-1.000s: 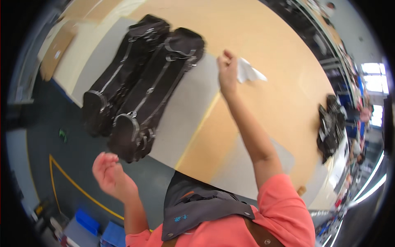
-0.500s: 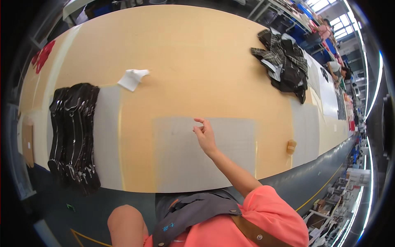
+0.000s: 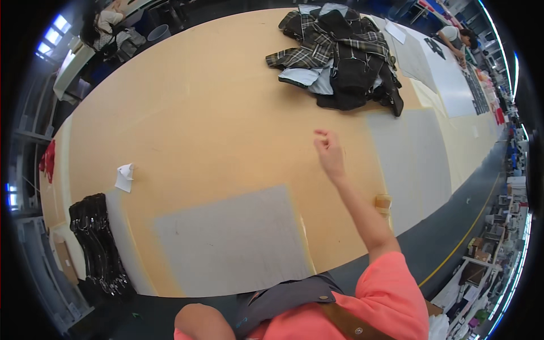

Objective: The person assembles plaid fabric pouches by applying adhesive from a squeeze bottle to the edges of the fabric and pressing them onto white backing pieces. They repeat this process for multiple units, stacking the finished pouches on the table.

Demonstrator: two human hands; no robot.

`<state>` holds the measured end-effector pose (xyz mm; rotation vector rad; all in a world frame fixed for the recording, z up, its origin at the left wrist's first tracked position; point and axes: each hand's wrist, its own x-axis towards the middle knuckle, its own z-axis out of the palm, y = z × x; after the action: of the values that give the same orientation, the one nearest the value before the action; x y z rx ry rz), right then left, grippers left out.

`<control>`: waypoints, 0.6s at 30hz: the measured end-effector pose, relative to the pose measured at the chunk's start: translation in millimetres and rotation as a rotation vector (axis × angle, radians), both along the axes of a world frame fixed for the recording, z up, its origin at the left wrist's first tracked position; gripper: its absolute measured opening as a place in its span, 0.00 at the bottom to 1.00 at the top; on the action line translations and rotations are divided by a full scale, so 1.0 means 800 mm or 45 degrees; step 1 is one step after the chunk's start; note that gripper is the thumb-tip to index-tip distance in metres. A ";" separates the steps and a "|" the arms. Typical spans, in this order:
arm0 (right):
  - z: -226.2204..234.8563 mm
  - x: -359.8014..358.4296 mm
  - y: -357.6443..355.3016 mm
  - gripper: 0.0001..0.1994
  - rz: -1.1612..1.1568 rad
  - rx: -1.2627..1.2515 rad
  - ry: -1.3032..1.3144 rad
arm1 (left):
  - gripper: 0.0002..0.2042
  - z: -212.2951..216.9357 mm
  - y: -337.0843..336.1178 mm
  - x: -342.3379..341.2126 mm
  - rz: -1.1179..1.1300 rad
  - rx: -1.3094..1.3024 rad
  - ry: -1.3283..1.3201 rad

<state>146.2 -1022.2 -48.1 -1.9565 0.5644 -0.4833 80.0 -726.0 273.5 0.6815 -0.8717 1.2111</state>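
Crumpled black-and-plaid fabric pile [image 3: 354, 73] is lying at the flat tan table's [image 3: 198, 124] far right, right hand [image 3: 330, 154] apparently reaching for it, closer than half a second ago, fingers half-curled, seemingly holding nothing, likely needing spreading to grip; left hand's out of view, can't tell its fingers.

From where I stand, the tan tabletop [image 3: 198, 119] looks smooth with a low sheen, its grey panel [image 3: 232, 238] matt. The plaid heap [image 3: 347, 63] is woven cloth; the black stack [image 3: 97, 238] glints — metal trim, perhaps, too small to tell.
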 end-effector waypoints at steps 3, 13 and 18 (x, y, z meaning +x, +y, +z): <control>-0.008 0.084 -0.094 0.15 -0.059 -0.081 -0.103 | 0.22 -0.062 -0.038 0.011 -0.061 0.030 -0.140; -0.022 0.327 -0.269 0.40 -0.348 -0.551 0.400 | 0.23 -0.439 0.022 0.093 0.736 1.753 1.695; -0.011 0.385 -0.266 0.45 -0.534 -0.729 0.773 | 0.22 -0.490 0.037 0.083 1.033 2.049 1.717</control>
<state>453.9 -1235.1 -56.8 -2.5556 1.3579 -0.3138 146.5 -696.8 -118.4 2.8708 -0.1394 0.1144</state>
